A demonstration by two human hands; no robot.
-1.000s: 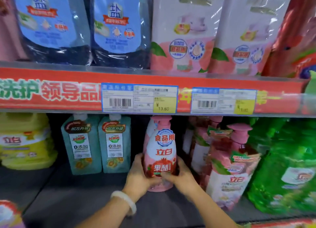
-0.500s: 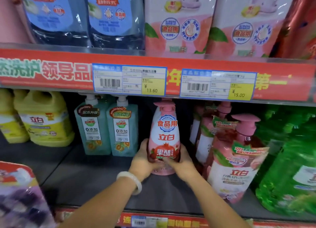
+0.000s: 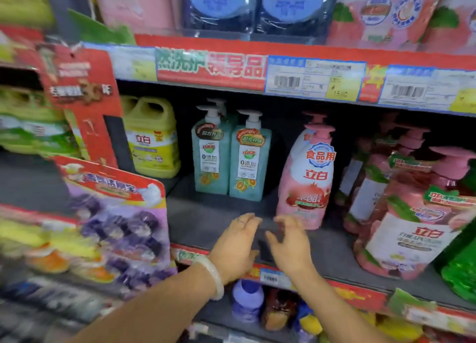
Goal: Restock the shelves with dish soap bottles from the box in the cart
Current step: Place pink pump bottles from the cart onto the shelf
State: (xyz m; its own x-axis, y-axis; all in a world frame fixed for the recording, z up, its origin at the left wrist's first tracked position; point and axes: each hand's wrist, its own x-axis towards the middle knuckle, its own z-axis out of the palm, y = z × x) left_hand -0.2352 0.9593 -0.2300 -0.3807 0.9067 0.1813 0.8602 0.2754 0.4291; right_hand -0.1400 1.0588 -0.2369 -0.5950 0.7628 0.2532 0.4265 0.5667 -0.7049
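Here, each place is given from the pink dish soap bottle.

Pink dish soap bottle [image 3: 306, 178]: upright on the dark shelf [image 3: 206, 221], label facing out, pump cap under the red price rail [image 3: 257, 67]; no hand touches it.

Left hand [image 3: 235, 247]: below and to the left of the bottle, over the shelf's front edge, fingers spread and loosely curled, holding nothing; a pale bangle [image 3: 213, 275] sits on the wrist.

Right hand [image 3: 291, 247]: just below the bottle's base and slightly left of it, fingers apart and bent, empty; the fingertips [image 3: 284, 220] reach near the base, but a gap of bare shelf shows between them and the plastic.

Hands to each other: close, palms turned inward, not touching.

Teal pump bottles [image 3: 231, 160]: two side by side to the bottle's left, set further back, with open shelf between them and it.

Yellow jug [image 3: 152, 141]: further left, beyond the teal pair.

Pink pump bottles [image 3: 401, 208]: a crowded group to the bottle's right, the nearest ones leaning.

Green pack [image 3: 461, 268]: at the far right, past the pink group.

Refill pouches [image 3: 257, 5]: on the shelf above the bottle, blue and pink.

Purple carded pack [image 3: 116, 214]: hanging well to the left, in front of the shelf; blurred.
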